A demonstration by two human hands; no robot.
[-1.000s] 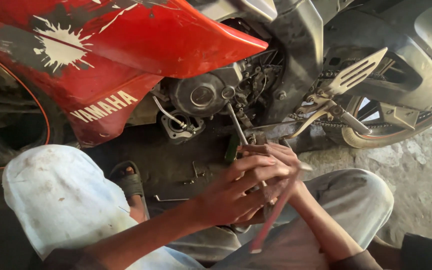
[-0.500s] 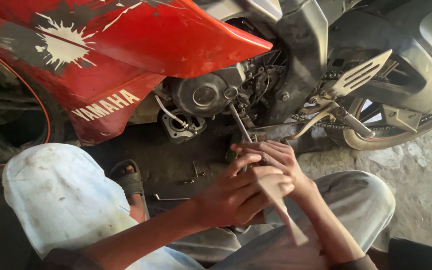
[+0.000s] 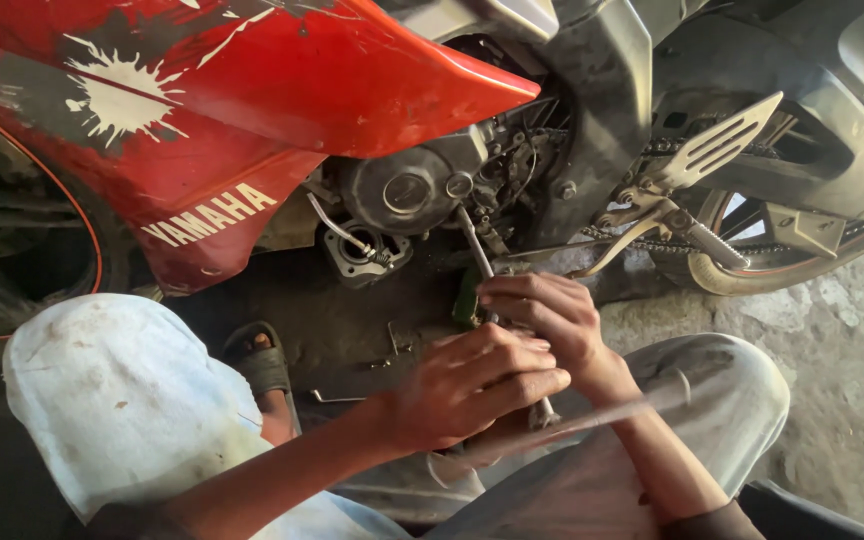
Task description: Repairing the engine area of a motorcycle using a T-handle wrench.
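Crouching beside the red motorcycle (image 3: 282, 110), the person closes left hand (image 3: 467, 390) w/ right hand (image 3: 547, 320) around a long metal tool (image 3: 476, 255); its shaft goes up from the grip to the engine (image 3: 407, 190).

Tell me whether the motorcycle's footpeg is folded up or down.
Folded up. The silver slotted footpeg tilts upward along the motorcycle's dark frame rather than sticking out level, above the chain.
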